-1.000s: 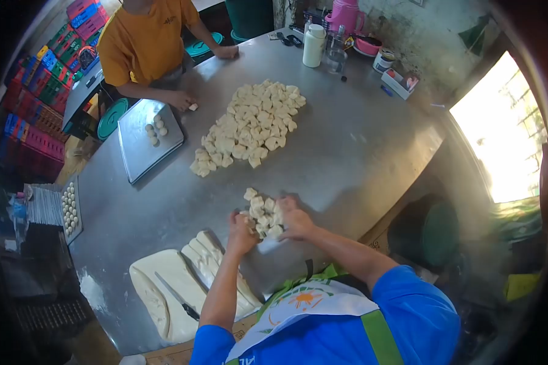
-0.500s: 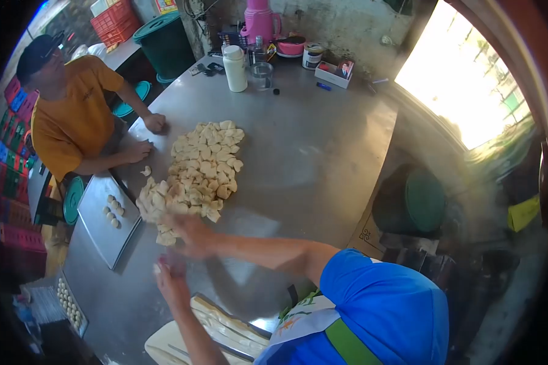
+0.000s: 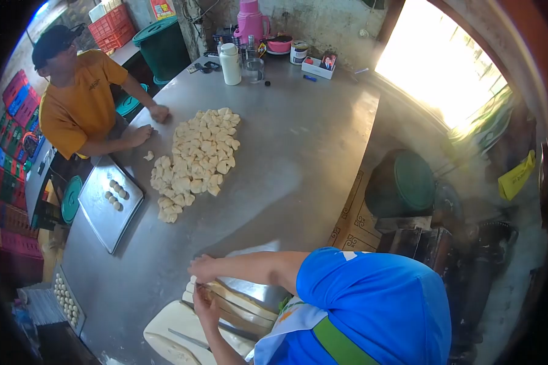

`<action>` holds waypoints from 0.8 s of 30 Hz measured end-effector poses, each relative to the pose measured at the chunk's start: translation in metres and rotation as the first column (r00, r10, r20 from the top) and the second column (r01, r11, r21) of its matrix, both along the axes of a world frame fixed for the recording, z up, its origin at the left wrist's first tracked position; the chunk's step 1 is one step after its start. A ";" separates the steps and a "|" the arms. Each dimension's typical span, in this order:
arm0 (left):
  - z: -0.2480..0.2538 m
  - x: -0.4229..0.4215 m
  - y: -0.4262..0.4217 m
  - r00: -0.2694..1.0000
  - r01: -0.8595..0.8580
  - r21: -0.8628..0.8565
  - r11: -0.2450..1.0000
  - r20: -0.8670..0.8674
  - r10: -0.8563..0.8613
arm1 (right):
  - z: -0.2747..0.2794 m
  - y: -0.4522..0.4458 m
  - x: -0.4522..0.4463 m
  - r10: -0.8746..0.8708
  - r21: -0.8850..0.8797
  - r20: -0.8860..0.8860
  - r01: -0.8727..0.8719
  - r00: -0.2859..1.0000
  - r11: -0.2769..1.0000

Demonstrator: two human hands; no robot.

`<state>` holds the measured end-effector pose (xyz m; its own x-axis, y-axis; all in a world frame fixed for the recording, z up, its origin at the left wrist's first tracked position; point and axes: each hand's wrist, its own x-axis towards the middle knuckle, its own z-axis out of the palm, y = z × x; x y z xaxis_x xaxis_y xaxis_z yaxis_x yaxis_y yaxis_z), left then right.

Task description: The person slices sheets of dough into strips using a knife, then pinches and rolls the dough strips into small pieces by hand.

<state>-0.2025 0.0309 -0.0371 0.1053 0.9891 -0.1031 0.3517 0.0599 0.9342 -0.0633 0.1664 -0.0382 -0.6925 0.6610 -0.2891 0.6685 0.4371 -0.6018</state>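
Note:
My right hand [image 3: 203, 268] is closed at the far end of a pale dough strip [image 3: 240, 299], near the table's front. Just below it, my left hand [image 3: 207, 308] curls its fingers at the ends of the strips; its fingertips are partly hidden. Beside my left forearm lies a flat dough slab [image 3: 164, 331], with a long thin blade [image 3: 189, 339] resting on it. A large heap of cut dough pieces [image 3: 204, 149] covers the middle left of the table, beyond both hands.
A metal tray [image 3: 97, 210] holding several dough balls overhangs the table's left side. A person in orange [image 3: 79, 97] rests both fists at the left edge. A white bottle [image 3: 230, 64], a glass jar [image 3: 254, 70] and a pink jug [image 3: 250, 24] stand at the back.
Both hands have come back from the dough heap towards me, down to the dough strips. The heap's near edge is now uncovered. The view has shifted slightly.

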 end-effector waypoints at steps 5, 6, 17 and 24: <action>0.001 0.000 0.003 0.912 0.015 0.016 1.000 -0.410 -0.007 | 0.009 -0.022 0.029 -0.013 0.056 -0.227 0.026 0.974 0.998; 0.005 0.002 0.001 0.911 -0.020 -0.008 1.000 -0.411 0.015 | 0.007 -0.030 0.040 0.056 0.096 -0.360 -0.022 0.931 0.995; 0.020 0.099 -0.089 0.528 0.210 -0.099 0.973 -0.826 -0.198 | 0.172 -0.088 0.309 -0.272 -0.242 -0.863 0.125 0.425 0.962; 0.042 0.192 -0.095 0.861 0.042 -0.389 0.920 -0.454 -0.231 | 0.172 -0.101 0.401 -0.544 -0.475 -0.791 0.279 0.280 0.834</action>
<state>-0.0104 -0.0644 0.0045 0.0798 0.8534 -0.5152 0.7791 0.2690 0.5662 0.3374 0.0656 0.1335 -0.2748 0.9537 0.1224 -0.2439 0.0540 -0.9683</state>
